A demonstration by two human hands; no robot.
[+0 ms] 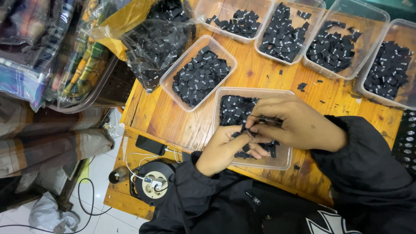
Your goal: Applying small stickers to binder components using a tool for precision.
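L hand (pixel 223 149) pinching black label (pixel 242 129), R hand (pixel 292 123) gripping snips (pixel 265 118)

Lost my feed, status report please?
Left hand and right hand pinching a small black label over the nearest clear tub. Nothing in the way.

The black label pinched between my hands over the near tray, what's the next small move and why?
Probably part the hands slightly and let the label drop into the near tray. Both the left hand and right hand meet right above it, and the tray already holds a pile of like pieces.
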